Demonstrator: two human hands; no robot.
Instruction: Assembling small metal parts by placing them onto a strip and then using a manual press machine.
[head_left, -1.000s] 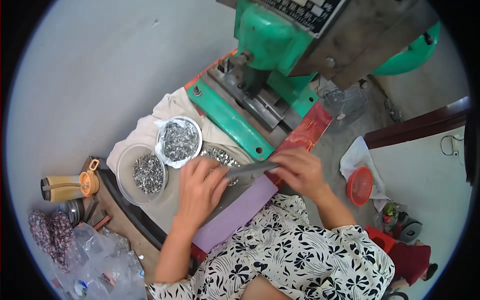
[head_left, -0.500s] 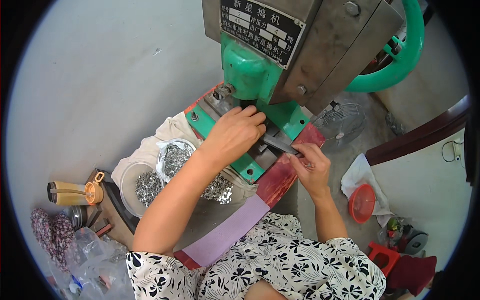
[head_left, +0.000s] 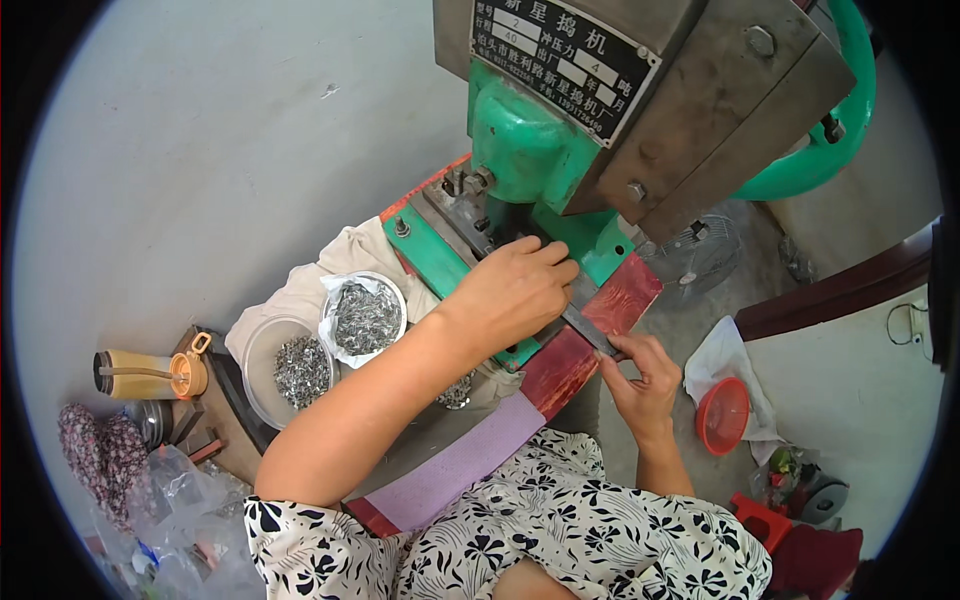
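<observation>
My right hand (head_left: 645,382) pinches the near end of a flat grey metal bar (head_left: 588,328) between thumb and fingers, over the red bench. The bar's other end runs under my left hand (head_left: 522,290). That hand is closed, fingers curled down at the front of the press bed; its fingertips and whatever they grip are hidden. Just beyond it stands a press with a green ram housing (head_left: 520,140) and a green base (head_left: 425,250). A dark steel die block with bolts (head_left: 465,215) sits on the base, partly covered by my left hand.
Left of the press, a clear tub (head_left: 265,375) and a lined bowl (head_left: 365,318) hold small shiny metal pieces on a cream cloth (head_left: 345,258). A yellow bottle (head_left: 150,380) lies farther left. A green handwheel (head_left: 820,165), fan (head_left: 700,255) and red basin (head_left: 722,415) are at right.
Both hands have shifted nearer and slightly right, and the bar has come farther out over the red bench. More of the die block shows. The head view has also shifted a little.
</observation>
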